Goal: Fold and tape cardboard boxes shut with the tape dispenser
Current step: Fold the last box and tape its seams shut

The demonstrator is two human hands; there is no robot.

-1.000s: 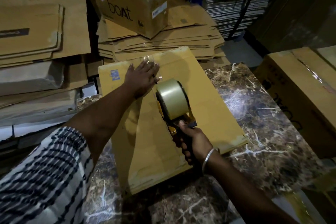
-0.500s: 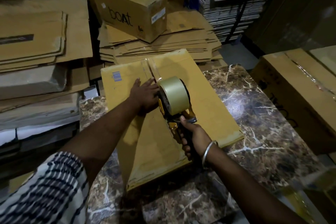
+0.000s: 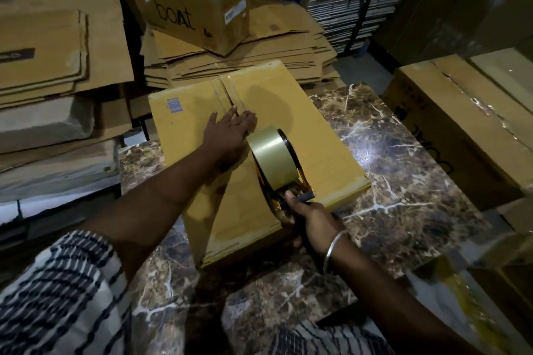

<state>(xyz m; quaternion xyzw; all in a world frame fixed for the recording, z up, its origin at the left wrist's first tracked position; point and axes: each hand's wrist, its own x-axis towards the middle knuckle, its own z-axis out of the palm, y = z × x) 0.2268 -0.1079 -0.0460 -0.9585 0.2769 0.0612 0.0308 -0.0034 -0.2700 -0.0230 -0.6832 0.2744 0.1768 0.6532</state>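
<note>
A closed brown cardboard box (image 3: 311, 124) lies on the marble table (image 3: 403, 170). A strip of clear tape (image 3: 230, 92) runs along its centre seam from the far edge. My left hand (image 3: 227, 135) lies flat on the box top, fingers straight, pressing the tape down on the seam. My right hand (image 3: 313, 217) grips the handle of the tape dispenser (image 3: 274, 164), whose large roll stands on the box just behind my left hand. The dispenser's blade end is hidden by the roll.
A "boAt" box (image 3: 187, 0) sits on a stack of flattened cartons (image 3: 259, 60) behind the table. More flat cardboard (image 3: 54, 46) is piled at the left. A large taped carton (image 3: 467, 121) stands at the right. Paper stacks fill the shelves at the back right.
The dispenser has been drawn back toward me along the seam, laying tape. My left hand slid back from the far edge, following it.
</note>
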